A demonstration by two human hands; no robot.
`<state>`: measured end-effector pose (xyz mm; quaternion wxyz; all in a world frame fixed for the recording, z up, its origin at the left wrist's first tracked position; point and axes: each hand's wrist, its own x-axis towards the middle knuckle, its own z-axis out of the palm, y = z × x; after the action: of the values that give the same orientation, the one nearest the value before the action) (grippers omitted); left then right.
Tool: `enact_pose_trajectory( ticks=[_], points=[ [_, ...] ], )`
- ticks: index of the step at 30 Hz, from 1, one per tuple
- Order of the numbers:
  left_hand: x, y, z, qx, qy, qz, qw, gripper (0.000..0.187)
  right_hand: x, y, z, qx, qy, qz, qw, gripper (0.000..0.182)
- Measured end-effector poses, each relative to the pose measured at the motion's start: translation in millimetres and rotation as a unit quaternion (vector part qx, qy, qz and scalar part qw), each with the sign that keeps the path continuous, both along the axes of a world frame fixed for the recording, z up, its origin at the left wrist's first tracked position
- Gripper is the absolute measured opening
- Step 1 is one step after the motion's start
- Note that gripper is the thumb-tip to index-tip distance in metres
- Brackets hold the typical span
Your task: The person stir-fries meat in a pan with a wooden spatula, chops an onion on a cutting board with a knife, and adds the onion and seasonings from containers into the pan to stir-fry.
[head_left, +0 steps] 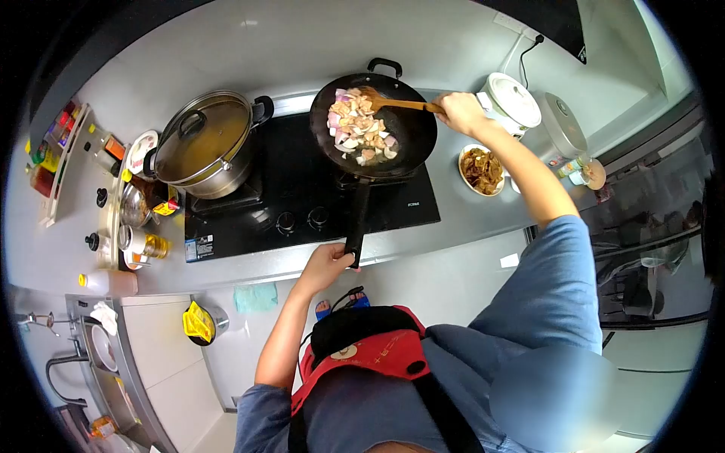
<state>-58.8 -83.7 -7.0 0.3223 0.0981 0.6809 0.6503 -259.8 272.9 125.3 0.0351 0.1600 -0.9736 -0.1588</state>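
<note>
A black wok sits on the right burner of the black stove, holding chopped onion and pale meat pieces on its left side. My left hand grips the end of the wok's long black handle at the counter's front edge. My right hand holds a wooden spatula by its handle, with the blade resting in the food at the wok's far rim.
A lidded steel pot stands on the left burner. A plate of brown cooked food lies right of the stove, with a white rice cooker behind it. Bottles and jars crowd the left counter. A sink is at lower left.
</note>
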Motion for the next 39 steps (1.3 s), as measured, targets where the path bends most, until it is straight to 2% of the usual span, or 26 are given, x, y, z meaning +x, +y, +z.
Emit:
enact_pose_trajectory(
  ticks=[2,3,5,6,9,11,13,15,16,20,22,23,26,30,33,36,39],
  points=[
    [1.7,0.2,11.3,-0.003,0.003,0.002,1.0,0.017,9.4,-9.4,21.4,0.026,0.005,0.05,0.998,0.025],
    [1.8,0.2,16.7,-0.004,0.01,0.002,1.0,0.016,14.3,-10.0,34.7,-0.002,0.011,0.085,0.996,0.015],
    [2.9,-0.2,20.1,-0.001,0.004,0.005,1.0,0.017,9.9,-8.2,43.9,0.011,0.046,0.117,0.992,0.016],
    [2.8,-0.3,20.9,-0.016,0.011,0.006,1.0,0.018,5.7,-11.6,42.5,0.011,0.047,0.116,0.992,0.016],
    [1.7,0.1,21.2,-0.036,0.015,-0.003,0.999,0.02,-11.3,-34.0,17.7,0.106,0.08,0.123,0.984,0.02],
    [2.4,0.4,10.2,0.013,0.027,0.014,0.999,0.018,1.2,-54.0,9.6,0.084,0.081,0.145,0.982,0.02],
    [3.3,0.4,12.6,0.005,0.017,0.017,1.0,0.017,19.2,-57.9,13.6,0.116,0.03,0.129,0.984,0.026],
    [1.5,-0.2,15.5,0.001,0.039,0.009,0.999,0.018,42.5,-50.9,18.2,0.093,0.039,0.203,0.974,0.031],
    [0.4,0.1,19.3,0.003,0.039,0.005,0.999,0.018,56.2,-50.6,27.3,0.115,0.029,0.198,0.973,0.037],
    [0.9,-4.6,27.4,-0.037,0.072,-0.027,0.996,0.021,114.7,-59.8,74.7,0.162,0.021,0.143,0.976,0.037],
    [0.1,-3.2,20.5,0.008,0.062,-0.021,0.998,0.022,139.1,-72.1,99.6,0.127,-0.07,0.001,0.989,0.028],
    [0.0,-3.0,20.0,0.009,0.061,-0.021,0.998,0.022,140.2,-73.7,98.4,0.128,-0.07,0.0,0.989,0.028],
    [0.9,-2.4,20.3,0.012,0.061,-0.035,0.997,0.022,132.3,-76.1,73.8,0.152,-0.066,-0.005,0.986,0.013],
    [0.7,-2.2,15.8,0.012,0.049,-0.021,0.999,0.021,94.4,-78.1,34.4,0.141,-0.062,-0.048,0.987,0.013],
    [1.1,-2.1,15.3,0.014,0.053,-0.017,0.998,0.021,69.2,-80.2,3.9,0.035,0.01,-0.092,0.995,0.014],
    [-0.7,1.2,8.4,0.031,0.052,-0.013,0.998,0.021,57.1,-79.3,-32.5,-0.042,0.025,-0.039,0.998,0.013],
    [0.9,1.4,7.2,0.043,0.052,0.001,0.998,0.021,84.1,-80.2,-17.3,-0.008,0.011,0.005,1.0,0.016]
  ],
)
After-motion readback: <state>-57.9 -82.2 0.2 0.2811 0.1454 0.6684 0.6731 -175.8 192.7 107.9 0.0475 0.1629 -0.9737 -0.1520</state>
